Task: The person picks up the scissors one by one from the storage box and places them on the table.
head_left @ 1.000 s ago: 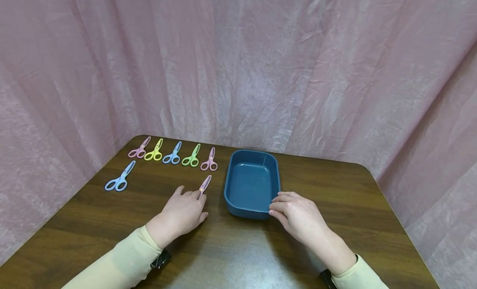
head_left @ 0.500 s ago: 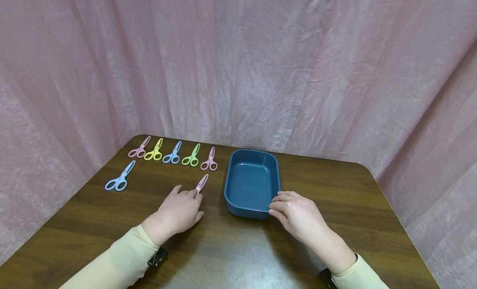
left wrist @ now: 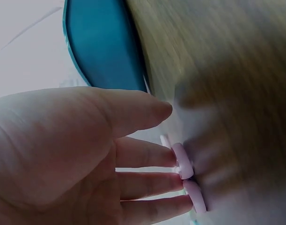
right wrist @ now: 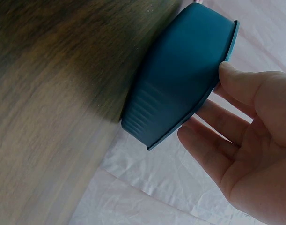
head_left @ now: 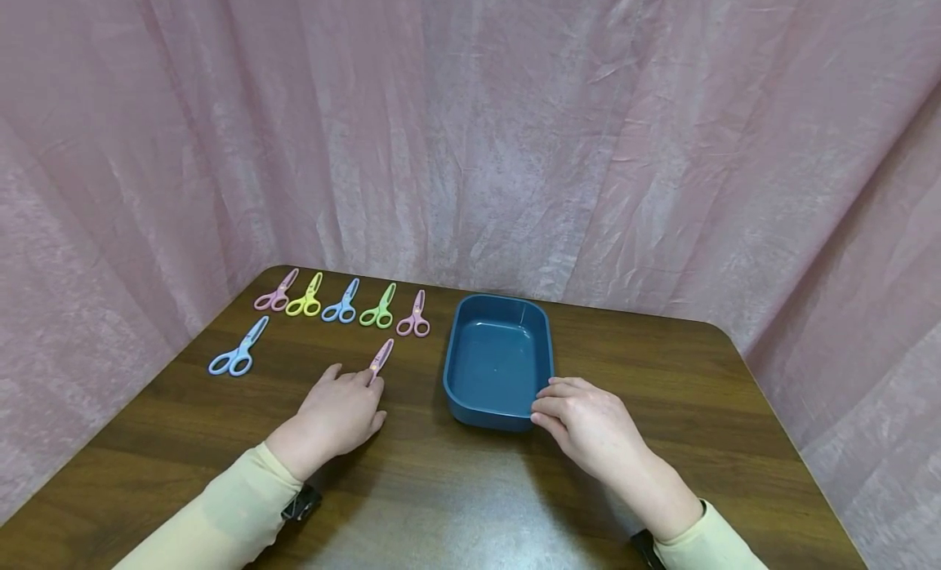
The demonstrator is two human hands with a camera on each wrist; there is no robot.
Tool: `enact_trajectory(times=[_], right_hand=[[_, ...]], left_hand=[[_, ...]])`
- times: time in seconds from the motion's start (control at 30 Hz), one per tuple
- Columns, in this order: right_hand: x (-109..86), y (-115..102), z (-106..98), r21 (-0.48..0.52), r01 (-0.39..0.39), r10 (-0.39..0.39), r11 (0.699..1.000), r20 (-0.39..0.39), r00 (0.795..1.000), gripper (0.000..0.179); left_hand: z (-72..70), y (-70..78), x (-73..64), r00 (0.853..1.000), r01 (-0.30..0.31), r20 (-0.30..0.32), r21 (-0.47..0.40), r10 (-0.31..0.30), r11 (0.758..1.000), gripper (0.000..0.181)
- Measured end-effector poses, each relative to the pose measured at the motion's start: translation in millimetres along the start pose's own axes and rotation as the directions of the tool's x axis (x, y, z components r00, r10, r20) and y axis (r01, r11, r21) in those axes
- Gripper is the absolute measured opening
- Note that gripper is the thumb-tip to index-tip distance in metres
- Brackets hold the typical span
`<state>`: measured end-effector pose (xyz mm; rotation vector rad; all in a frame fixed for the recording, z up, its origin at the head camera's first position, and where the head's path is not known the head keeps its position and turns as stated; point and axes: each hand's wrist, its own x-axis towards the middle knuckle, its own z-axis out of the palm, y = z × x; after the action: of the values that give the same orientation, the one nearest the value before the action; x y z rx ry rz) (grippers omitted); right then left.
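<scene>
On the left, my left hand [head_left: 332, 412] touches small pink scissors [head_left: 379, 359] on the table. In the left wrist view, several extended fingertips press on the pink finger loops [left wrist: 182, 161], with the thumb apart from them. My right hand [head_left: 588, 419] holds the near right corner of a blue rectangular bin [head_left: 492, 421]. The right wrist view has the thumb on the bin's rim [right wrist: 231, 49] and the other fingers partly hidden behind it. Nothing lies inside the bin.
Along the far left edge lie pink scissors [head_left: 273, 300], yellow scissors [head_left: 304, 305], blue scissors [head_left: 339, 311], green scissors [head_left: 377, 316] and more pink scissors [head_left: 413, 324]. Light blue scissors [head_left: 232, 362] lie nearer. A pink curtain [head_left: 470, 145] hangs behind the wooden table [head_left: 662, 358].
The left hand has slid leftward over the table, and the pink scissors under its fingertips have moved left with it, away from the bin. The right hand and the bin have stayed put.
</scene>
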<state>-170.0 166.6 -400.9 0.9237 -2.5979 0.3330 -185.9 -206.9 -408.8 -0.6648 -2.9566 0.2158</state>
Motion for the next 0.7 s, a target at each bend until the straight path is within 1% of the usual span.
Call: enact_trajectory(times=[0.13,0.3,0.47,0.7], right_hand=[[-0.1,-0.5,-0.3,0.0,0.001,-0.001,1.0,-0.003,1.0,0.005],[-0.1,-1.0,-0.4,-0.002,0.001,-0.001,1.0,-0.007,1.0,0.005],[0.4,-1.5,-0.8,-0.004,0.002,-0.002,1.0,-0.008,1.0,0.005],[0.4,-1.5,0.1,0.0,0.003,-0.003,1.0,-0.008,1.0,0.005]], left_hand=[[-0.7,-7.4,-2.5,1.0,0.022,0.018,-0.021,-0.022,1.0,0.041],[0.5,-18.2,-3.1,0.996,0.07,0.062,-0.06,-0.067,0.996,0.04],[1.3,-28.8,-3.9,0.989,0.118,0.099,-0.079,-0.11,0.99,0.042],[0.5,-41.7,-6.4,0.979,0.166,0.131,-0.088,-0.154,0.982,0.044]])
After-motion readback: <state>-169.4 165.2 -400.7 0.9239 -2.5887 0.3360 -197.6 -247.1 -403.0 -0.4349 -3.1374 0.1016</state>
